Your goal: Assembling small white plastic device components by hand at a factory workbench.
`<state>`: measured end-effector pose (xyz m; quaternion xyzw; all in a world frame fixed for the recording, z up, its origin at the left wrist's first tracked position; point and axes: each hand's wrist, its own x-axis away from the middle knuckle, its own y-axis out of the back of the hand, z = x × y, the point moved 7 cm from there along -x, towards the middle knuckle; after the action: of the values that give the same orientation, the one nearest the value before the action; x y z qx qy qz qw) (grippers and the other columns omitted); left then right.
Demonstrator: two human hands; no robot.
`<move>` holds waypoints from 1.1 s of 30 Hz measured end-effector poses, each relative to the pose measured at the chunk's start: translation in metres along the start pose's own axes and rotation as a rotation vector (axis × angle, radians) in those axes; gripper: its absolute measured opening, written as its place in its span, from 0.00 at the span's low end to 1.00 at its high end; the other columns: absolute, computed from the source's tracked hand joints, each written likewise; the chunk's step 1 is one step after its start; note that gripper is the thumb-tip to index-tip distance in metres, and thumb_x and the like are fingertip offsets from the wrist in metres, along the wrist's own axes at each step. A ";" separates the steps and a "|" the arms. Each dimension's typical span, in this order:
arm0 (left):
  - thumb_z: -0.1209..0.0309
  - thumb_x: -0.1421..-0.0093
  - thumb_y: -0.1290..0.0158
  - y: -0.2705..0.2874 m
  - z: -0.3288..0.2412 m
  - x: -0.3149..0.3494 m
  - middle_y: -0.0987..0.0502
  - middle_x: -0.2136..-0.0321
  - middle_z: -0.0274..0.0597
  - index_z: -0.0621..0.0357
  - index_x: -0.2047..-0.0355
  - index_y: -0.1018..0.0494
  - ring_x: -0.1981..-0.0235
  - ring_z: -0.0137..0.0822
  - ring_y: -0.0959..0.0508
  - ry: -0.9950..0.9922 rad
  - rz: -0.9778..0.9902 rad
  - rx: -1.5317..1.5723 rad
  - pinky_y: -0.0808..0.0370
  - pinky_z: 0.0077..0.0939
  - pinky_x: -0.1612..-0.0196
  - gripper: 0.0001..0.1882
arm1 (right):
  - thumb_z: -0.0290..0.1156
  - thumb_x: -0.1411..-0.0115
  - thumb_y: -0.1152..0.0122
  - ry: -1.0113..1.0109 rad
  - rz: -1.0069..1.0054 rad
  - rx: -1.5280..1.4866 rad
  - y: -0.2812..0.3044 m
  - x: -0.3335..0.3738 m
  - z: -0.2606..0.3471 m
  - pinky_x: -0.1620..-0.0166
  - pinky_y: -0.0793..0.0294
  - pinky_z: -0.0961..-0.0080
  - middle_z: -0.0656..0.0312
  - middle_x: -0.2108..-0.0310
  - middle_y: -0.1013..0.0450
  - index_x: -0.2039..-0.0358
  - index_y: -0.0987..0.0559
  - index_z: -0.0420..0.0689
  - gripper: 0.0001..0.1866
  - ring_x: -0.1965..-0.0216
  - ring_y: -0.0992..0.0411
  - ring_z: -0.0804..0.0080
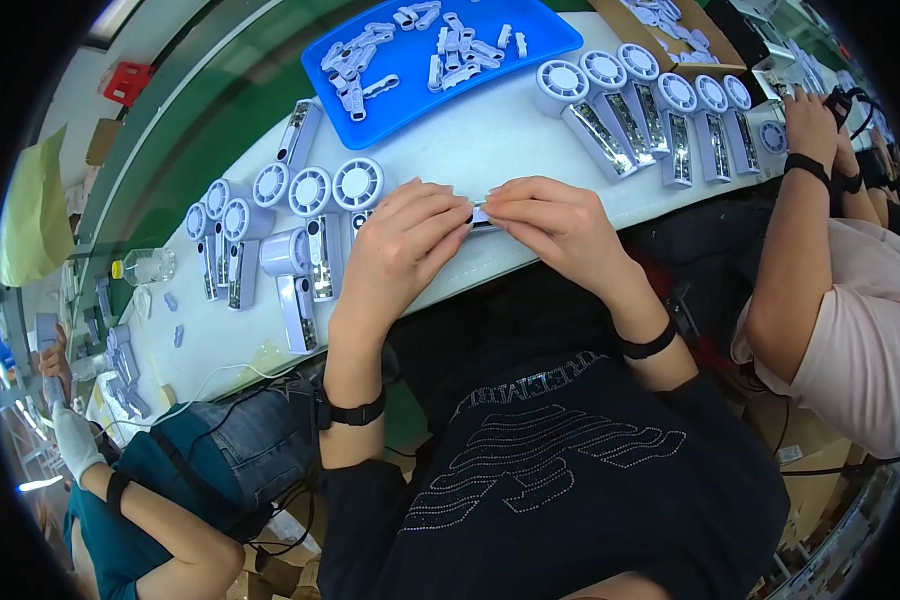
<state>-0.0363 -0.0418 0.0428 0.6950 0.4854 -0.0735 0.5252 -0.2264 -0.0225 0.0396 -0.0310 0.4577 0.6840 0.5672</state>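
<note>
Above the table's near edge, my left hand (402, 245) and my right hand (562, 226) meet with fingers pinched together. Between the fingertips is a small lavender plastic piece (483, 217) with a dark strip; most of it is covered by my fingers, so its full shape is hidden. Left of my left hand stand several lavender handheld fans (310, 192), their round grilles up and their handles uncovered, showing shiny parts inside. One of them (358, 184) is partly behind my left hand.
A blue tray (390, 118) at the back holds small lavender plastic pieces. More fans (602, 70) line the right, near a cardboard box (660, 55) of parts. Co-workers sit on both sides; a bottle (150, 267) and white cable (232, 368) lie left.
</note>
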 end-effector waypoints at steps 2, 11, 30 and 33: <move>0.73 0.39 0.30 0.003 -0.003 0.000 0.13 0.55 0.42 0.58 0.56 0.13 0.47 0.46 0.14 -0.075 -0.032 -0.070 0.20 0.51 0.36 0.11 | 0.21 0.36 0.28 0.065 0.006 0.051 0.000 -0.004 0.005 0.49 0.13 0.69 0.56 0.52 0.15 0.52 0.11 0.39 0.12 0.51 0.15 0.60; 0.74 0.38 0.31 0.014 -0.002 0.001 0.13 0.55 0.41 0.59 0.56 0.13 0.47 0.45 0.14 -0.144 -0.042 -0.153 0.20 0.51 0.35 0.10 | 0.21 0.37 0.27 0.154 0.073 0.138 -0.005 -0.020 0.017 0.50 0.13 0.67 0.55 0.53 0.15 0.53 0.12 0.38 0.12 0.53 0.15 0.58; 0.75 0.39 0.31 0.004 -0.003 -0.005 0.12 0.53 0.42 0.59 0.54 0.13 0.46 0.45 0.14 -0.121 -0.045 -0.098 0.24 0.55 0.33 0.12 | 0.20 0.40 0.25 0.204 -0.051 0.256 0.003 -0.011 0.022 0.52 0.13 0.67 0.54 0.56 0.16 0.56 0.13 0.36 0.11 0.54 0.15 0.58; 0.73 0.39 0.31 0.010 -0.011 -0.011 0.13 0.50 0.40 0.58 0.53 0.14 0.43 0.44 0.16 -0.108 -0.028 -0.157 0.26 0.58 0.31 0.14 | 0.21 0.41 0.24 0.187 -0.086 0.264 0.005 -0.013 0.029 0.50 0.14 0.65 0.53 0.54 0.17 0.55 0.13 0.36 0.13 0.52 0.16 0.56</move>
<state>-0.0391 -0.0396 0.0611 0.6399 0.4701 -0.0798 0.6026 -0.2120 -0.0128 0.0663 -0.0393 0.5925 0.5873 0.5499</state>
